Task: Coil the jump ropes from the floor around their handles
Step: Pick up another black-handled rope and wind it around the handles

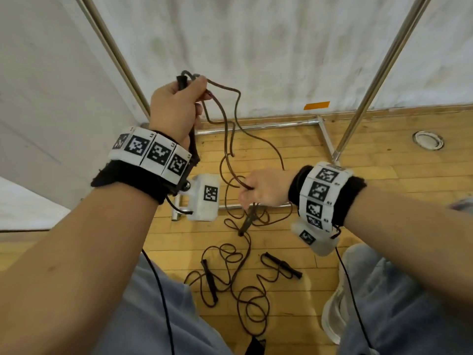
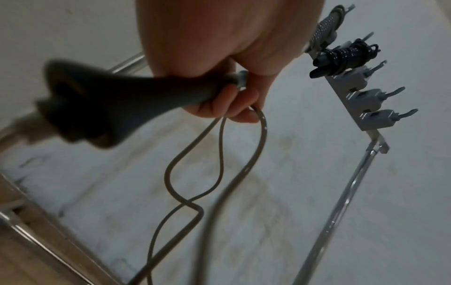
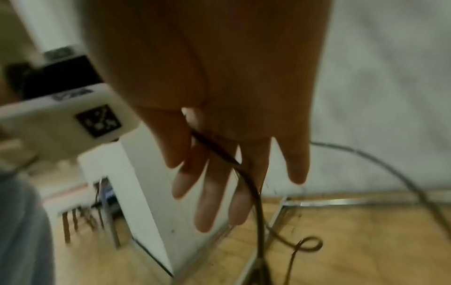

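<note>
My left hand (image 1: 176, 106) is raised and grips the black handle (image 2: 136, 100) of a brown jump rope (image 1: 227, 139); a loop of that rope (image 2: 171, 173) hangs from its fingers (image 2: 229, 108). Lower and to the right, my right hand (image 1: 263, 188) pinches the same rope (image 3: 253, 192) between thumb and fingers (image 3: 209, 192), which lie fairly straight. The rope's other handle (image 1: 247, 221) sits just below that hand; whether it hangs or lies on the floor I cannot tell. A second jump rope (image 1: 245, 298) lies tangled on the wooden floor, with its two black handles (image 1: 210, 280) (image 1: 282, 265) apart.
A chrome rack frame (image 1: 256, 125) with slanted poles (image 1: 371, 85) stands against the white wall. High on it, a hook bar carries a coiled black rope (image 2: 346, 56) and several bare hooks. A round floor fitting (image 1: 428, 140) is at right. My knees and a shoe (image 1: 335, 311) are close below.
</note>
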`<state>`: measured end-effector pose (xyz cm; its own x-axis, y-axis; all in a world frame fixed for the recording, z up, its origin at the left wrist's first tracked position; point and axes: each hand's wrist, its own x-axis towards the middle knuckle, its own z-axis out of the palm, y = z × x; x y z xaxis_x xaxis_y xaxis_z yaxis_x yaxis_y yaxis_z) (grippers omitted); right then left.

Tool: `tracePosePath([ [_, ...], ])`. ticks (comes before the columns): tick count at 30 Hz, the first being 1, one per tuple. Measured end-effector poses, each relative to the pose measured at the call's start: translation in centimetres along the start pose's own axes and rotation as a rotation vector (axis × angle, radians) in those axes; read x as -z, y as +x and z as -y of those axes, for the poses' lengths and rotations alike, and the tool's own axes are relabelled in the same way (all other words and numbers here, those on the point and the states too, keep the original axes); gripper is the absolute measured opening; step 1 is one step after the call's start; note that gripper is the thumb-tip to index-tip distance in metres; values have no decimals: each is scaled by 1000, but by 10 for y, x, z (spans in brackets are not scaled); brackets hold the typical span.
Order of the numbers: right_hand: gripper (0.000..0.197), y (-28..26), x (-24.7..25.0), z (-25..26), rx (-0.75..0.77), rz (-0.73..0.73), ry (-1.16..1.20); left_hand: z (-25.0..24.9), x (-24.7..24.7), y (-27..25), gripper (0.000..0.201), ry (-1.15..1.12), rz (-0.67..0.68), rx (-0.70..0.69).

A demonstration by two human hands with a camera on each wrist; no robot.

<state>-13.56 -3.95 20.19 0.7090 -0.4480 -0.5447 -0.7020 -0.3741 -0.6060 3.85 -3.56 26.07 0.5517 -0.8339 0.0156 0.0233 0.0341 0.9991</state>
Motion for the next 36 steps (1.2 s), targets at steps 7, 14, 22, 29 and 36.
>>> tracePosePath([
  [7, 27, -14, 40, 13, 27, -349, 833, 19, 5, -1, 41, 305, 157, 171],
  [14, 29, -23, 70, 16, 142, -598, 1380, 33, -15, -31, 23, 553, 666, 103],
  [22, 29, -22, 94, -8, 121, -984, 1505, 37, -13, -31, 18, 733, 770, 47],
  [29, 69, -19, 89, -27, 24, -550, 1717, 29, -12, -18, 17, 269, 410, 87],
  [36, 16, -10, 34, 15, 110, -341, 352, 24, -15, -13, 17, 116, 281, 149],
])
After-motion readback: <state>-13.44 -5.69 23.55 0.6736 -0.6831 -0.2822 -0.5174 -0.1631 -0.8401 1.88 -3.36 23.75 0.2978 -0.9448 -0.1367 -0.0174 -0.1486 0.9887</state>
